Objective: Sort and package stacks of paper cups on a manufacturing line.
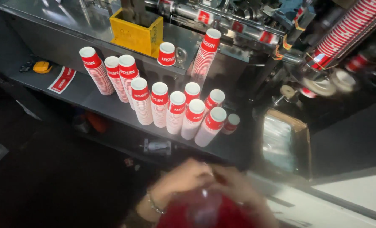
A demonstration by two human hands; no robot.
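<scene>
Here, both hands meet at the near edge of the view over a red, glossy bundle (196,211), probably cups in clear film. The left hand (183,177) and right hand (238,183) curl their fingers onto its top; motion blur hides the exact grip. The step in hand appears to be closing or twisting the wrap; the next move would call for a firm pinch. On the grey metal shelf (91,101) beyond stand stacks of red-and-white paper cups (162,105), tapered and ribbed. A yellow box (137,33) sits farther back.
</scene>
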